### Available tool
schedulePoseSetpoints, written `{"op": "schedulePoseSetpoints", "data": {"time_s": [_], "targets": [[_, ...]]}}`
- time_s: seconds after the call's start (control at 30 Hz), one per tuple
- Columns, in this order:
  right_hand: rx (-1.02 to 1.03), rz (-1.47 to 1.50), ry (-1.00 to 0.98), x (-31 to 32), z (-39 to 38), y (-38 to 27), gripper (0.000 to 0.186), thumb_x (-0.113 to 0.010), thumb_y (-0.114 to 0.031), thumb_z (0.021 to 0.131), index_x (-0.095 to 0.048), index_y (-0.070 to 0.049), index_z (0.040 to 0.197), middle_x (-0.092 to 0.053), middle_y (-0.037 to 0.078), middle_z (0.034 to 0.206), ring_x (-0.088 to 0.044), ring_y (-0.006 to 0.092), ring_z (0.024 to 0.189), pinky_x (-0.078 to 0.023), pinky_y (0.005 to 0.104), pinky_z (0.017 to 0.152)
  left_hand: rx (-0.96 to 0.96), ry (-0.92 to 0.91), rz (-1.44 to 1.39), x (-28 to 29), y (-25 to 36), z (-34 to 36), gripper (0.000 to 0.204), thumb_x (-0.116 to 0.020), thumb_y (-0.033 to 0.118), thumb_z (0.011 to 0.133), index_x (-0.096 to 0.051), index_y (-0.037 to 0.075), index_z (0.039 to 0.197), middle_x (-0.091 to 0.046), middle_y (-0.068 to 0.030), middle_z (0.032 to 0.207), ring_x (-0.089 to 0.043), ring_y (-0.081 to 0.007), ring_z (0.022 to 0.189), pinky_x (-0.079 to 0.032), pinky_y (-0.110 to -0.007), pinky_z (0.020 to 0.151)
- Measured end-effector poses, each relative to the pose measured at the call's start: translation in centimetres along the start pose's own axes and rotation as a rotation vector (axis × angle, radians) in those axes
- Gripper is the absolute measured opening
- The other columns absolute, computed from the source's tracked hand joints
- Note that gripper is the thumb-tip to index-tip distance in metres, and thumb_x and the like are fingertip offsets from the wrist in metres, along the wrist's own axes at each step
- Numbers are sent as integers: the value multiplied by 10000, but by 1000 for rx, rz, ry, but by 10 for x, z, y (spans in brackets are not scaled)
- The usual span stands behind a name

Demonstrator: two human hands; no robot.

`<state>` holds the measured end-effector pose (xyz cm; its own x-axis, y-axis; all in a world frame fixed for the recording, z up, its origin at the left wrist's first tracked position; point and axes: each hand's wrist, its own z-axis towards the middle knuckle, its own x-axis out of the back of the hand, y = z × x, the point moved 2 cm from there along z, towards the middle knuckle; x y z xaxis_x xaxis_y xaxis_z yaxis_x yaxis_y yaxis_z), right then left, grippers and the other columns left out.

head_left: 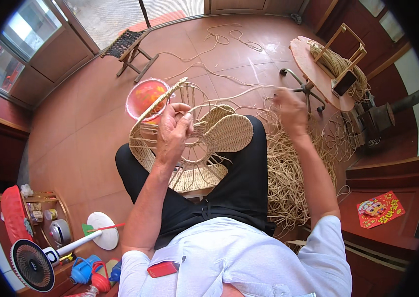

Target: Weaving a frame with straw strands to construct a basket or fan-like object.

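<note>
A flower-shaped straw weaving rests on my lap, with one petal (230, 133) filled in close and others still bare ribs around a central ring. My left hand (172, 132) is at its left part, thumb and fingers pinched together on a strand of cord. From there the pale cord (239, 93) runs in a loose arc to the right. Out to the right, away from the weaving, my right hand (292, 113) is closed around that cord; its fingertips are blurred. The left petal's curved rim (162, 99) rises beyond my left hand.
A large heap of loose cord (293, 173) lies by my right leg. Ahead stand a pink-rimmed bucket (132, 110) and a folding stool (135, 54). A round table (301, 54) with coiled cord is at far right. A white fan (33, 265) stands lower left.
</note>
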<state>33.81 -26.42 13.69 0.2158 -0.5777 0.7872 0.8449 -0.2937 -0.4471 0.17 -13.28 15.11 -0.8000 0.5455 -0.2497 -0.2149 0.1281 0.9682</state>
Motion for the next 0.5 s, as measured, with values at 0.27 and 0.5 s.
{"op": "schedulePoseSetpoints", "data": {"time_s": [0.27,0.5], "targets": [[242,-4,296,54,-45,-46,266,-672,-48,1018,-770,-88,1262,-778,103,1152,-735,324,1069,-573,436,954,-18,106,34,45,18,-8,217,-570,111,1119,-556,34,1321,-596,8,840,-528,-32,705,-430,-173,631],[507,211,34,-40,-76,-170,354,-758,-72,943,-741,-104,1296,-736,67,1205,-701,282,1112,-533,433,966,-12,126,156,47,14,-5,270,-573,139,1129,-568,8,1365,-646,7,832,-514,-17,664,-441,-180,614]]}}
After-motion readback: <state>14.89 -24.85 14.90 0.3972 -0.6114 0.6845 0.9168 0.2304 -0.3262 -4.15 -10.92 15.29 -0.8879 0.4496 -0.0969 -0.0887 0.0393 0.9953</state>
